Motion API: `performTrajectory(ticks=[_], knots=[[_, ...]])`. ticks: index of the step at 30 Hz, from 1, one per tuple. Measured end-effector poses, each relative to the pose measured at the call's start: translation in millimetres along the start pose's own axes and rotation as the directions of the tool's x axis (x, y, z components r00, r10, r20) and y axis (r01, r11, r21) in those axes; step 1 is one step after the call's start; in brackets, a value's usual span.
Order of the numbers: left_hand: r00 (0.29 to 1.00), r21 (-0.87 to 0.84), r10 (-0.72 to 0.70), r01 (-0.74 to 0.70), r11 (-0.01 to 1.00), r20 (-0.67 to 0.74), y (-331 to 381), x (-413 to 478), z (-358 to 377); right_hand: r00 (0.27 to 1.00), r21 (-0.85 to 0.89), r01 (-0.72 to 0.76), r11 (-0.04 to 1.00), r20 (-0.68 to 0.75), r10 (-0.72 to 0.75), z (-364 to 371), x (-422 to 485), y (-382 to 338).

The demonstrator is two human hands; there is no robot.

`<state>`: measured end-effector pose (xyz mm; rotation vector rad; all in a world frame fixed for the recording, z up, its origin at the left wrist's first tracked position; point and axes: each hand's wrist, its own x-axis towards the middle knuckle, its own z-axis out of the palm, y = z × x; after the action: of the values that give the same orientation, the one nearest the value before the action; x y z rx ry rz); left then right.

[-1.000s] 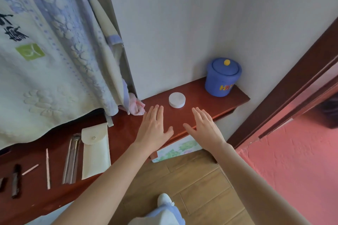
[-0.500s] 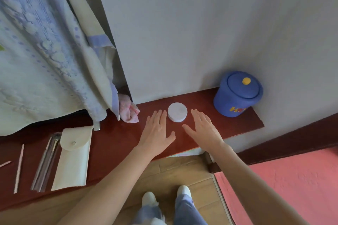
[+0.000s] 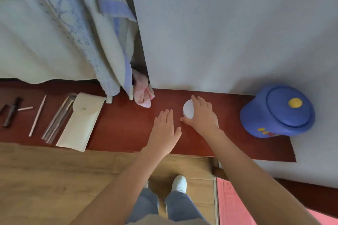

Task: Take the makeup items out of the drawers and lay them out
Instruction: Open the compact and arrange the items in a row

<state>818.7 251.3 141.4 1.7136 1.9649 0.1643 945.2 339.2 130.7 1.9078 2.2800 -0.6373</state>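
Note:
A small round white jar (image 3: pixel 188 109) stands on the red-brown shelf (image 3: pixel 124 126) near the wall. My right hand (image 3: pixel 202 115) covers its right side, fingers over the top and thumb curled against its near edge. My left hand (image 3: pixel 165 129) lies flat on the shelf just left of the jar, fingers straight. Laid out further left are a cream snap pouch (image 3: pixel 80 120), a clear sleeve of thin tools (image 3: pixel 58 117), a long thin pale stick (image 3: pixel 37 115), a short pale stick (image 3: pixel 25 108) and a dark tool (image 3: pixel 11 112).
A blue lidded pot with a yellow knob (image 3: pixel 278 111) stands at the shelf's right end. A patterned blanket (image 3: pixel 54 29) hangs over the left part, with a pink cloth (image 3: pixel 141 92) under its edge. Wooden floor, my feet and a pink mat lie below.
My right hand has moved forward from beside the white jar onto it and now grips it. My left hand has stayed flat on the shelf. The view has tilted further down.

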Motion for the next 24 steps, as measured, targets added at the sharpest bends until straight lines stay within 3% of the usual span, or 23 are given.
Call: performTrajectory(ticks=[4, 8, 11, 13, 14, 19, 24], knots=[[0.999, -0.12, -0.036, 0.04, 0.992, 0.035, -3.1, 6.1, -2.3, 1.0, 0.074, -0.002, 0.997, -0.029, 0.004, 0.4, 3.8, -1.4], [0.997, -0.409, -0.071, 0.064, 0.91, -0.003, -1.7, 13.2, -12.9, 0.997, 0.317, 0.026, 0.948, -0.083, 0.001, -16.5, -11.9, -1.5], [0.988, -0.71, -0.092, 0.155, 0.687, 0.127, 7.6, 18.1, -25.9, 0.994, 0.515, 0.049, 0.856, -0.111, 0.01, -34.1, -32.2, -0.1], [0.967, -0.835, -0.028, 0.233, 0.499, 0.253, 17.8, 19.6, -36.4, 0.991, 0.583, 0.068, 0.81, -0.135, 0.013, -44.9, -46.7, -0.5], [0.958, -0.857, 0.023, 0.246, 0.452, 0.287, 22.8, 18.9, -41.6, 0.988, 0.605, 0.084, 0.792, -0.154, 0.012, -50.0, -53.9, -1.3], [0.955, -0.899, 0.217, 0.093, 0.429, 0.203, 38.4, 7.8, -52.6, 0.976, 0.694, 0.174, 0.699, -0.218, -0.026, -68.7, -83.1, -2.6], [0.93, -0.83, 0.355, -0.121, 0.545, 0.098, 40.4, -5.8, -62.8, 0.973, 0.735, 0.216, 0.643, -0.219, -0.076, -74.9, -99.2, 1.9]])
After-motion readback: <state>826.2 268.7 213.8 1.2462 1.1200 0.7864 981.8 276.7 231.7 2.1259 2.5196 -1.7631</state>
